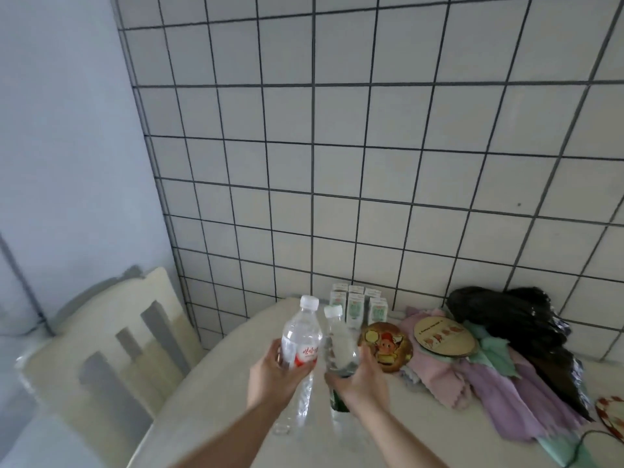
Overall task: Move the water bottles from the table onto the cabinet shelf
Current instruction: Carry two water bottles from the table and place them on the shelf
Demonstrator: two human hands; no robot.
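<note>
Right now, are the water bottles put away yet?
Not yet. No cabinet shelf shows here, so nothing looks put away. In hand: the left hand holds the red-label bottle, and the right hand holds the clear bottle, both above the table. Left to do: carry both bottles to the shelf.

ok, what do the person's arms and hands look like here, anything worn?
Both forearms are bare to the bottom frame edge: no sleeves show. The left hand and right hand have no gloves; no rings, watch or markings are visible. The picture is slightly blurred.
</note>
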